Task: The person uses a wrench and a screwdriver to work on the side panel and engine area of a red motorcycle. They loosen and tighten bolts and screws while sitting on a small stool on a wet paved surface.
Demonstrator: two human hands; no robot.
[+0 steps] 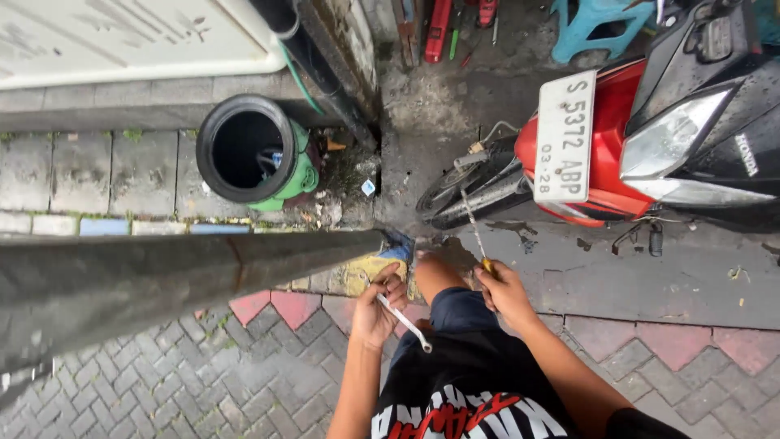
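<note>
A slim silver wrench (404,319) lies slanted across the left palm, ring end lowest; a long thin screwdriver (474,230), yellow-handled, points its metal shaft up toward the motorcycle's front wheel (455,189).

One head-worn camera looks steeply down, close above the person's hands (439,305), onto paving (203,382) and a parked motorbike (634,138).

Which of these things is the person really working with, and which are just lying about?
In use:
left hand holding a metal wrench
right hand holding a screwdriver
scooter front wheel, which the screwdriver points at

Lying about:
black tyre on a green container
blue plastic stool
red tools on the ground
</note>
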